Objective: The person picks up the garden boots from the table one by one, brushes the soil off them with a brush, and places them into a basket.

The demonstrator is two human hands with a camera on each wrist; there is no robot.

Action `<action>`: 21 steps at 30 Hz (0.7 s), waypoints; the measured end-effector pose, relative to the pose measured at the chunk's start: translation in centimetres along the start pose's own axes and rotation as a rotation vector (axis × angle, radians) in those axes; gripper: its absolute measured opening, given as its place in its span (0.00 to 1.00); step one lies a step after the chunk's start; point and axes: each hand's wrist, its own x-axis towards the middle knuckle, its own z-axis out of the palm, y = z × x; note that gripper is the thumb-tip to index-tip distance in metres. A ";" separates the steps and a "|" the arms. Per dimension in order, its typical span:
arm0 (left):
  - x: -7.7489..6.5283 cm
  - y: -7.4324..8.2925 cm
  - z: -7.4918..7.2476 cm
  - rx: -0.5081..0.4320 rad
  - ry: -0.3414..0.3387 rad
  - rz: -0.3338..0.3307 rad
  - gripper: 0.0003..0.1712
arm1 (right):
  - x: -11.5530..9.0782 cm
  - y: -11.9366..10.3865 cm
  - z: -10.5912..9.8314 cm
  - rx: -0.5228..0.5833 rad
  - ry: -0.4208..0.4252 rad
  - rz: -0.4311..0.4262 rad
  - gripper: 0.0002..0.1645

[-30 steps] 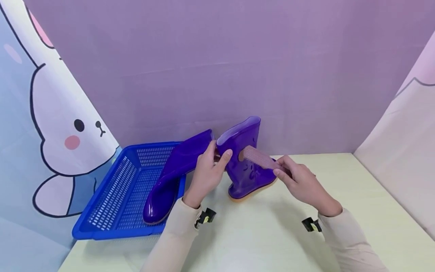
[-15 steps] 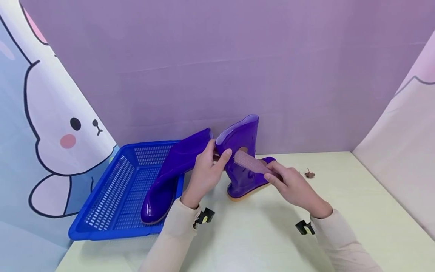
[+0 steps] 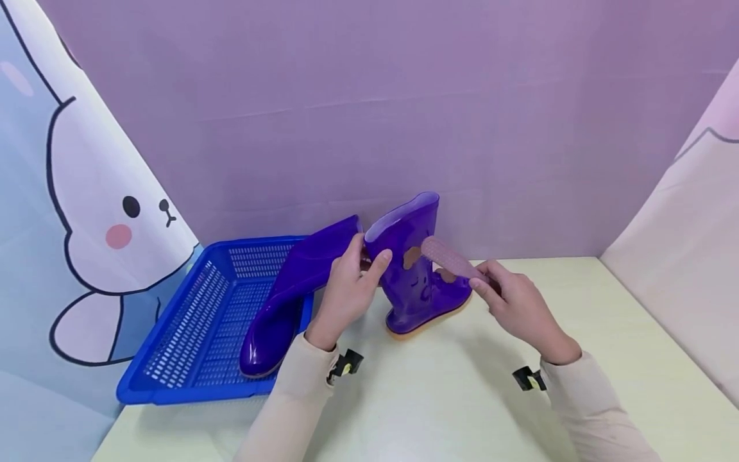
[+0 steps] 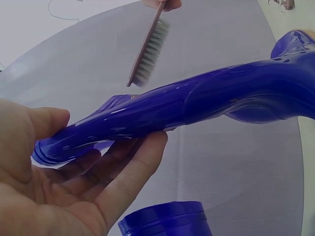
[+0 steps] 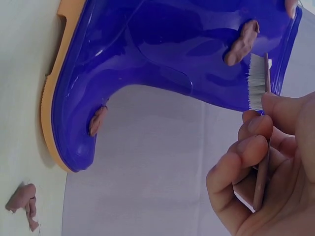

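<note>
A glossy purple rain boot [image 3: 407,289] with a tan sole stands on the table, leaning slightly. My left hand [image 3: 349,292] grips its shaft near the rim, thumb on one side and fingers on the other, as the left wrist view shows. Brown clay-like lumps stick to the shaft [image 5: 242,43] and near the toe [image 5: 98,120]. My right hand [image 3: 522,311] holds a brush [image 3: 453,260] by its handle. Its pale bristles [image 5: 256,81] face the shaft beside the upper lump; whether they touch the boot I cannot tell.
On the left is a blue perforated plastic basket [image 3: 156,385]; a second purple boot [image 3: 288,301] lies slanted across its right rim. One loose brown lump [image 5: 23,199] sits on the table past the toe. A purple cloth backdrop [image 3: 369,115] rises behind.
The brush swept down and left across the shaft, then came back up and right, uncovering the upper brown lump. My left hand keeps its grip on the boot.
</note>
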 end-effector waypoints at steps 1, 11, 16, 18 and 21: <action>0.0 0.0 0.0 0.004 0.001 -0.001 0.22 | 0.1 0.1 -0.1 0.013 -0.002 0.003 0.07; 0.2 0.3 0.3 0.021 -0.012 -0.009 0.24 | 0.1 0.2 0.9 0.133 -0.075 -0.136 0.02; 0.2 -0.1 0.5 0.040 -0.005 -0.014 0.24 | 0.1 0.2 2.2 0.157 -0.085 -0.182 0.03; 0.3 -0.3 0.6 0.044 -0.004 -0.015 0.24 | 0.1 0.3 2.6 0.124 -0.070 -0.176 0.03; 0.3 -0.4 0.5 0.046 -0.003 -0.012 0.24 | 0.2 0.2 2.6 0.052 -0.028 -0.158 0.05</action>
